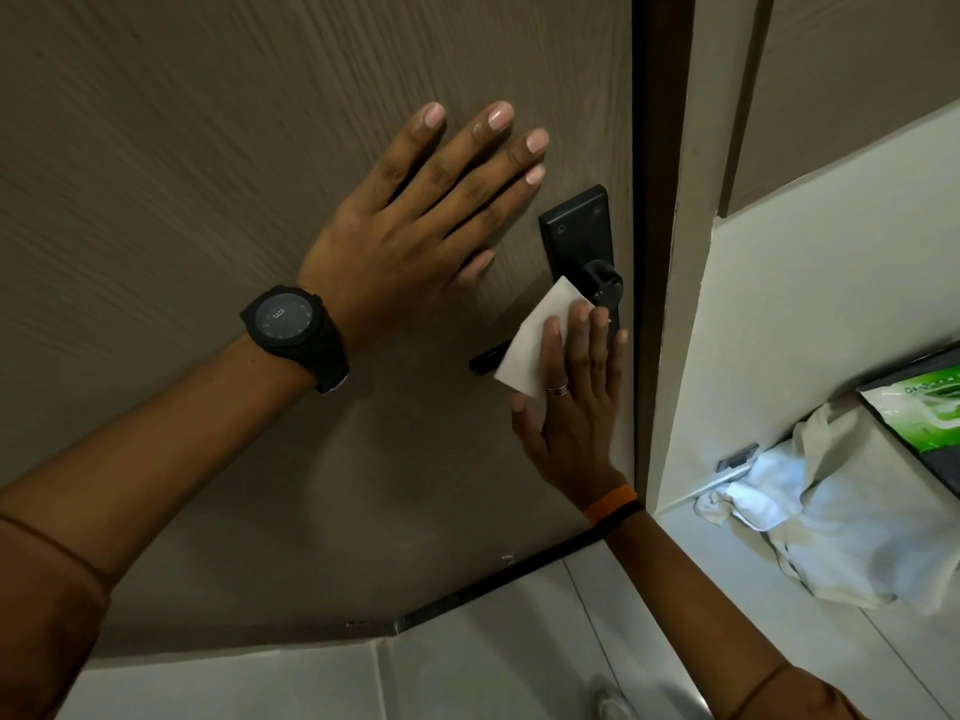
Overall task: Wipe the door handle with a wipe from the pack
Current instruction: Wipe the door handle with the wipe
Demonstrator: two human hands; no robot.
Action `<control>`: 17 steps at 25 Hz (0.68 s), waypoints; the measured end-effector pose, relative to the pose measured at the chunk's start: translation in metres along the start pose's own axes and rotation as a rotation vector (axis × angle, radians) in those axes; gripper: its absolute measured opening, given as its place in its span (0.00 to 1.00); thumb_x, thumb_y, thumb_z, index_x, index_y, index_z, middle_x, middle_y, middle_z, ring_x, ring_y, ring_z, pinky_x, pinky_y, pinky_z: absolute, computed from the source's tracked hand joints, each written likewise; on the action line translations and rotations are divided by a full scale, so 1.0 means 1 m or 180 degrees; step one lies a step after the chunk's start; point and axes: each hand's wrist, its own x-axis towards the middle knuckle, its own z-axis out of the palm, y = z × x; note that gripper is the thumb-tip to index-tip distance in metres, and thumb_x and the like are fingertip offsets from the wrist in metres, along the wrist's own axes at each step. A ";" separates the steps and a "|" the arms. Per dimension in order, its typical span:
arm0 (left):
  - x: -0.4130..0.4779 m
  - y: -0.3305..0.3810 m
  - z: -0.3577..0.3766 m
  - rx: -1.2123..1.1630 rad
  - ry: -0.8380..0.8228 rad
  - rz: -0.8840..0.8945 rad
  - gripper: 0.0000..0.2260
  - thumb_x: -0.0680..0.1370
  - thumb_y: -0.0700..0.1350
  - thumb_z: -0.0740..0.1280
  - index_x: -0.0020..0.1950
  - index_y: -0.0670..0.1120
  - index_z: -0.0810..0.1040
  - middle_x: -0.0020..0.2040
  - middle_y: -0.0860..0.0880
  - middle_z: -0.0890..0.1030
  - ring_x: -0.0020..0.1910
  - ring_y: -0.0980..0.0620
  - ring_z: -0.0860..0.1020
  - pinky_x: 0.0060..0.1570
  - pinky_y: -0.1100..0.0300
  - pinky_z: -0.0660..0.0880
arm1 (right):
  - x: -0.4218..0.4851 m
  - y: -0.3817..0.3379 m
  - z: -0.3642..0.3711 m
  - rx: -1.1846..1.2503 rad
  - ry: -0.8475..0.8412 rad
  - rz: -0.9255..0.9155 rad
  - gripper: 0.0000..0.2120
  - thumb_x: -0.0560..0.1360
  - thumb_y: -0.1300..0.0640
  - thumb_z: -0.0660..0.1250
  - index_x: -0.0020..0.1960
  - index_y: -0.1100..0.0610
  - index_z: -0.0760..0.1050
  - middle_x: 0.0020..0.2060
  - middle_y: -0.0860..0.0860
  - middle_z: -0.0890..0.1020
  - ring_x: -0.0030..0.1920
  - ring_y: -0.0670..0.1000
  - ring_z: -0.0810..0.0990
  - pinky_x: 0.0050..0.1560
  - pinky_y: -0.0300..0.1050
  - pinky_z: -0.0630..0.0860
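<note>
A black lever door handle [602, 288] on a black backplate sits near the right edge of a brown wood-grain door [208, 148]. My right hand [576, 402] presses a white wipe [535, 340] over the lever, fingers laid flat on it. The lever's tip [485, 362] pokes out left of the wipe. My left hand [421, 220], with a black watch on the wrist, lies flat and spread on the door just left of the backplate, holding nothing. The green and white wipe pack [919, 407] lies at the right edge of the view.
The door frame [670, 304] runs just right of the handle. A pale cloth bag [831, 501] and a white rag hang below the pack at the right. Light floor tiles [467, 667] show below the door.
</note>
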 end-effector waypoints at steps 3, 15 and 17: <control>-0.001 0.002 -0.004 -0.0046 -0.0060 -0.0039 0.25 0.87 0.53 0.51 0.81 0.44 0.55 0.80 0.44 0.62 0.78 0.42 0.63 0.74 0.44 0.55 | 0.007 -0.002 -0.010 0.0037 0.0246 0.0011 0.30 0.83 0.39 0.47 0.80 0.53 0.56 0.81 0.53 0.56 0.83 0.56 0.52 0.82 0.59 0.47; -0.039 0.097 -0.043 -0.2673 -0.0272 -0.1679 0.20 0.77 0.50 0.71 0.57 0.34 0.83 0.53 0.37 0.85 0.54 0.37 0.83 0.55 0.42 0.80 | 0.035 -0.016 -0.048 0.1253 0.0577 0.1007 0.16 0.75 0.56 0.74 0.60 0.62 0.81 0.63 0.58 0.74 0.66 0.41 0.68 0.66 0.29 0.67; -0.038 0.106 -0.044 -0.3183 -0.0302 -0.2206 0.17 0.75 0.46 0.75 0.57 0.34 0.83 0.52 0.37 0.85 0.52 0.37 0.82 0.52 0.44 0.80 | 0.037 -0.021 -0.055 0.1590 0.0522 0.1268 0.18 0.73 0.61 0.75 0.60 0.68 0.79 0.62 0.64 0.72 0.65 0.31 0.66 0.63 0.25 0.70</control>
